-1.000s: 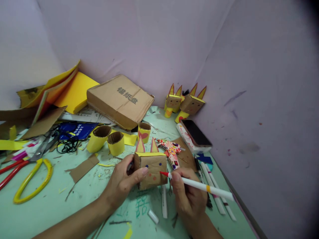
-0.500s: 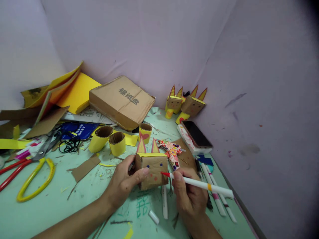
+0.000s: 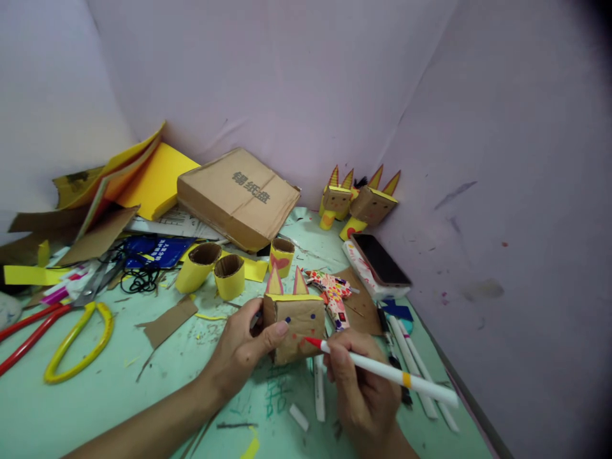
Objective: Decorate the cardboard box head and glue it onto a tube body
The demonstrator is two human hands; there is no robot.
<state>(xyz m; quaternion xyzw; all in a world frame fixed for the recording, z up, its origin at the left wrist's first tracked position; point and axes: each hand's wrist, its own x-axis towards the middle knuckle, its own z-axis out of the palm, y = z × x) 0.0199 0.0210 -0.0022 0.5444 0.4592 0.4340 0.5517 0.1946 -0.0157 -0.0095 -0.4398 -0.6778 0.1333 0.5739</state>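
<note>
A small cardboard box head (image 3: pixel 297 325) with two pointed ears, a yellow top edge, blue eye dots and red marks is gripped by my left hand (image 3: pixel 243 347), the thumb lying on its front. My right hand (image 3: pixel 361 376) holds a white marker (image 3: pixel 389 371) with a yellow band; its red tip touches or nearly touches the lower front of the box. Under the box and beside my right hand lies another white marker (image 3: pixel 319 389), with a white cap (image 3: pixel 299 417) to its left.
Yellow cardboard tubes (image 3: pixel 229 277) stand behind my left hand. Scissors (image 3: pixel 79 341) lie left, a large flat box (image 3: pixel 239 197) at the back. A patterned glue gun (image 3: pixel 335 293), a phone (image 3: pixel 380 258), two finished-looking figures (image 3: pixel 373 205) and markers (image 3: pixel 414 366) are on the right.
The red marker tip has moved left and down on the box front, from near its right edge. Another red mark shows where the tip was. The whole view has shifted slightly.
</note>
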